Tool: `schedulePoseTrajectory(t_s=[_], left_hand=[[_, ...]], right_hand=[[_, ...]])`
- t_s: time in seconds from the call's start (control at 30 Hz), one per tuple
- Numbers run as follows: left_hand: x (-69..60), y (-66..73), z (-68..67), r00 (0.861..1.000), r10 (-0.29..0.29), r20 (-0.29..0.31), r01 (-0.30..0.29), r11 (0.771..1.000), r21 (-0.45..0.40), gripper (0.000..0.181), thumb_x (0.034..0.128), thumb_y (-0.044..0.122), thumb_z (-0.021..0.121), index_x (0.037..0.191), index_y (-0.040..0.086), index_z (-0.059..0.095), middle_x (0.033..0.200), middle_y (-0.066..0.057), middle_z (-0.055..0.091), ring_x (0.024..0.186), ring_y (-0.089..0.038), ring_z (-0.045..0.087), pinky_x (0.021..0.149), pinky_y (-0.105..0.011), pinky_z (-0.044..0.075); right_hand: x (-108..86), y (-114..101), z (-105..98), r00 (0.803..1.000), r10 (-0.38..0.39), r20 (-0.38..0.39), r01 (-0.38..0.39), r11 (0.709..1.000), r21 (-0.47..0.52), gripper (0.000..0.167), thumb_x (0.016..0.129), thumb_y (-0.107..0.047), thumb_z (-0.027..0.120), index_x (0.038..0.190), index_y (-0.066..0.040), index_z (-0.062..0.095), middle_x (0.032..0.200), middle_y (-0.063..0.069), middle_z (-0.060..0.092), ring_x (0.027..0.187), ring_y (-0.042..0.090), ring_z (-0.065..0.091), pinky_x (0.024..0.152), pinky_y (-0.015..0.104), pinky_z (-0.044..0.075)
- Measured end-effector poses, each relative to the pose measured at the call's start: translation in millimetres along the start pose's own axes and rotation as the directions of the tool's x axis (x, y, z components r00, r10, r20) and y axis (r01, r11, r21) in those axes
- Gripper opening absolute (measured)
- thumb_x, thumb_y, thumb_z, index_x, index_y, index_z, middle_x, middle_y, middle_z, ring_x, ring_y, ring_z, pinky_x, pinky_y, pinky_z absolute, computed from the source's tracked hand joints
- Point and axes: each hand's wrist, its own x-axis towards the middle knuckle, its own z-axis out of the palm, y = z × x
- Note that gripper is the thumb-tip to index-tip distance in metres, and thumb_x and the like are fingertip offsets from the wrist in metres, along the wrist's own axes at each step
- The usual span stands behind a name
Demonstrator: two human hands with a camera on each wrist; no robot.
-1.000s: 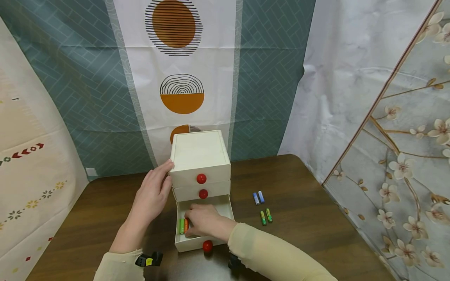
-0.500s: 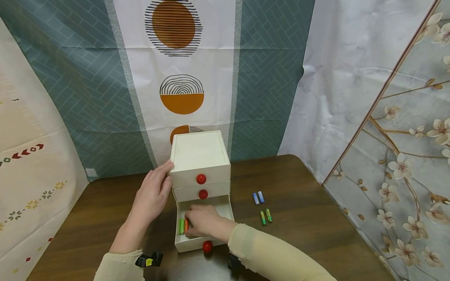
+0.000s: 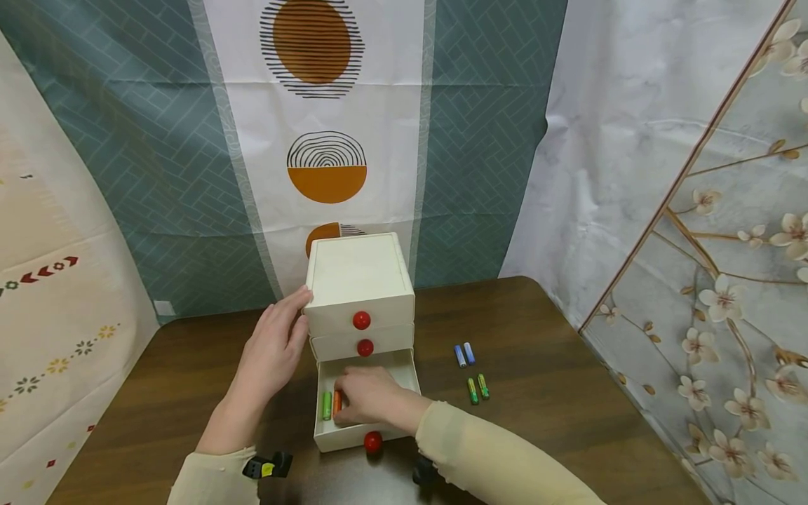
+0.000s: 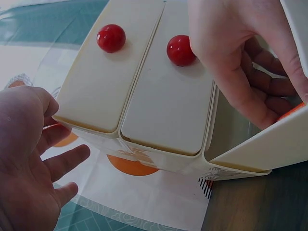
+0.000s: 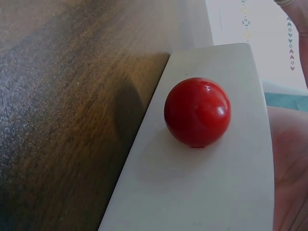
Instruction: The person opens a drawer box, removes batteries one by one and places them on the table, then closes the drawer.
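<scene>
A cream drawer cabinet (image 3: 360,270) with red round knobs stands on the table, its bottom drawer (image 3: 344,440) pulled out. Inside that drawer, at the left, lie a green battery (image 3: 327,406) and an orange battery (image 3: 337,402) side by side with a small gap. My right hand (image 3: 372,396) reaches into the drawer and pinches the orange battery; the left wrist view shows curled fingers and a sliver of orange (image 4: 292,111). My left hand (image 3: 275,344) rests its fingertips against the cabinet's upper left side, fingers extended. In the right wrist view the drawer front hides most of the right hand.
Two blue-and-white batteries (image 3: 460,356) and two green-and-yellow batteries (image 3: 473,391) lie on the brown table (image 3: 536,435) to the right of the cabinet. Patterned cloths hang behind and at both sides. The open drawer's red knob (image 5: 198,112) juts forward.
The right hand has shifted slightly rightward with the orange battery, widening its gap from the green one. The left hand and cabinet have kept their places.
</scene>
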Motion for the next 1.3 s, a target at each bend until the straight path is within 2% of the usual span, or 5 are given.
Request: schedulePoseTrajectory(t_s=[0.47, 0.7, 0.93, 1.3], left_hand=[[0.4, -1.5, 0.8, 1.000, -0.007, 0.008, 0.007, 1.000, 0.000, 0.042, 0.1153, 0.009, 0.054, 0.156, 0.004, 0.059, 0.167, -0.015, 0.052, 0.154, -0.041, 0.046, 0.131, -0.063, 0.025], [0.4, -0.7, 0.7, 1.000, -0.005, 0.009, 0.005, 1.000, 0.002, 0.042, 0.1153, 0.009, 0.054, 0.156, 0.003, 0.059, 0.167, -0.015, 0.052, 0.154, -0.041, 0.046, 0.131, -0.062, 0.025], [0.4, 0.3, 0.4, 1.000, -0.012, 0.014, 0.011, 1.000, 0.006, 0.042, 0.1155, 0.010, 0.054, 0.157, 0.004, 0.058, 0.168, -0.015, 0.051, 0.154, -0.041, 0.045, 0.131, -0.062, 0.025], [0.4, 1.6, 0.6, 1.000, -0.020, 0.012, 0.020, 1.000, 0.009, 0.043, 0.1155, 0.010, 0.054, 0.158, 0.004, 0.058, 0.168, -0.014, 0.051, 0.155, -0.041, 0.045, 0.132, -0.060, 0.024]], right_hand=[[-11.2, 5.9, -11.2, 1.000, 0.012, -0.018, -0.012, 0.999, 0.048, 0.035, 0.089, -0.046, 0.089, 0.115, -0.024, 0.080, 0.088, -0.014, 0.053, 0.073, 0.005, 0.050, 0.063, 0.024, 0.043], [-19.6, 8.9, -17.1, 0.999, 0.017, -0.028, -0.014, 0.997, 0.079, 0.042, 0.090, -0.046, 0.089, 0.124, -0.023, 0.081, 0.096, -0.013, 0.062, 0.078, 0.004, 0.054, 0.066, 0.023, 0.045], [-28.0, 12.3, -22.1, 0.998, 0.024, -0.054, -0.017, 0.992, 0.124, 0.045, 0.091, -0.044, 0.090, 0.128, -0.021, 0.081, 0.110, -0.011, 0.070, 0.085, 0.002, 0.058, 0.070, 0.022, 0.048], [-37.6, 18.3, -27.7, 0.997, 0.019, -0.072, -0.007, 0.988, 0.156, 0.042, 0.091, -0.042, 0.090, 0.126, -0.020, 0.080, 0.111, -0.009, 0.071, 0.086, 0.001, 0.059, 0.073, 0.022, 0.051]])
